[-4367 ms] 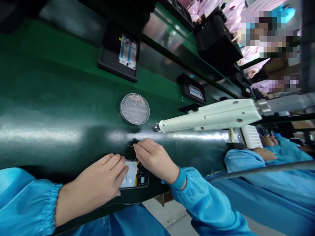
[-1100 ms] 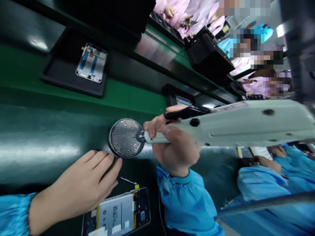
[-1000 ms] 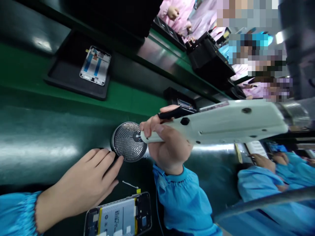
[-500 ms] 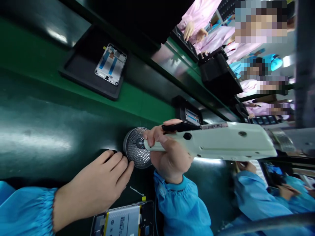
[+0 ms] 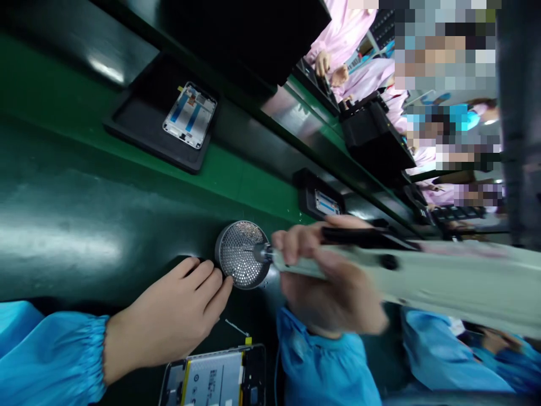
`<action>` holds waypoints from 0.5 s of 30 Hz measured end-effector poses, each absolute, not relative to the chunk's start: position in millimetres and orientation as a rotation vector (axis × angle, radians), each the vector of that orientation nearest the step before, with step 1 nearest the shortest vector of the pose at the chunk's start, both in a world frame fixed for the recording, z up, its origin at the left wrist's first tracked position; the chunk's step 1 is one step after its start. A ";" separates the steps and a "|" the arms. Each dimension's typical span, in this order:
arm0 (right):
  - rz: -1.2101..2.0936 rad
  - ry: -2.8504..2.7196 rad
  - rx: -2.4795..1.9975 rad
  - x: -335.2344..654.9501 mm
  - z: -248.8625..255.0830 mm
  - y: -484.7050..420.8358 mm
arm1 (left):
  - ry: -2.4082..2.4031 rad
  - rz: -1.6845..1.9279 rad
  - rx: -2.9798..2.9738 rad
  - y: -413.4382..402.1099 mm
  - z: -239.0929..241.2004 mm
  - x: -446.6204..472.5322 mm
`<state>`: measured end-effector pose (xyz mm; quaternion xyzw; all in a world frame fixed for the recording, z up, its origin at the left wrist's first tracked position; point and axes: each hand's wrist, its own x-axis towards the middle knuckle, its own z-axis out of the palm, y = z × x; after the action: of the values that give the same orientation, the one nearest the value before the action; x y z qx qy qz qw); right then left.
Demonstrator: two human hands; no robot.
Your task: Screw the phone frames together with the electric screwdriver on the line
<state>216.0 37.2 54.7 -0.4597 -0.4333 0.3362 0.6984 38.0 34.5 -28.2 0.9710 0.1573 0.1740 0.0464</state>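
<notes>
My right hand (image 5: 329, 270), blurred by motion, is wrapped round a pale green electric screwdriver (image 5: 439, 282) with a black lever. The screwdriver lies nearly level, its metal tip over the right side of a round, perforated metal screw dish (image 5: 240, 256). My left hand (image 5: 181, 316) is closed, its curled fingers against the left edge of the dish. A dark piece shows beside those fingers; what they hold is hidden. Below, an opened phone (image 5: 213, 378) with a large battery lies partly out of view. A thin flex strip (image 5: 236, 328) lies just above it.
Up left, a black tray (image 5: 147, 135) holds a silver phone frame (image 5: 191, 115) with blue strips. Farther right is another black tray (image 5: 307, 197) with a similar frame. Black equipment (image 5: 376, 132) stands along the line. Co-workers in pink and blue sleeves (image 5: 443, 349) sit beyond and right.
My right hand has drawn the screwdriver to the right, its tip shifting from the middle of the dish to the right side. My left hand stays at the dish edge.
</notes>
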 end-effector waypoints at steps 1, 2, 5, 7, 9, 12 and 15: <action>0.731 -0.946 -1.046 218.6 64.6 27.9 | 0.468 0.548 2.971 33.3 -26.7 37.4; 0.718 -0.923 -1.086 221.0 73.7 16.8 | 0.453 0.569 2.974 30.5 -24.6 36.7; 0.702 -0.889 -1.227 225.0 89.0 -23.6 | 0.344 0.628 2.938 11.8 -16.6 33.2; 0.689 -0.907 -1.278 224.2 86.8 -50.9 | 0.240 0.632 2.877 -6.3 -12.3 30.2; 0.725 -0.919 -1.314 222.3 77.7 -74.0 | 0.157 0.603 2.814 -23.9 -10.8 27.5; 0.783 -0.916 -1.354 219.9 62.8 -95.6 | 0.104 0.541 2.754 -41.4 -13.5 25.9; 0.787 -0.916 -1.363 219.0 56.2 -103.1 | 0.105 0.506 2.742 -45.2 -17.4 25.8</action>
<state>219.0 -103.1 56.2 -0.5911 -0.3971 0.3413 0.6135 25.8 -45.2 -17.4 0.9676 0.0369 0.1785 0.1748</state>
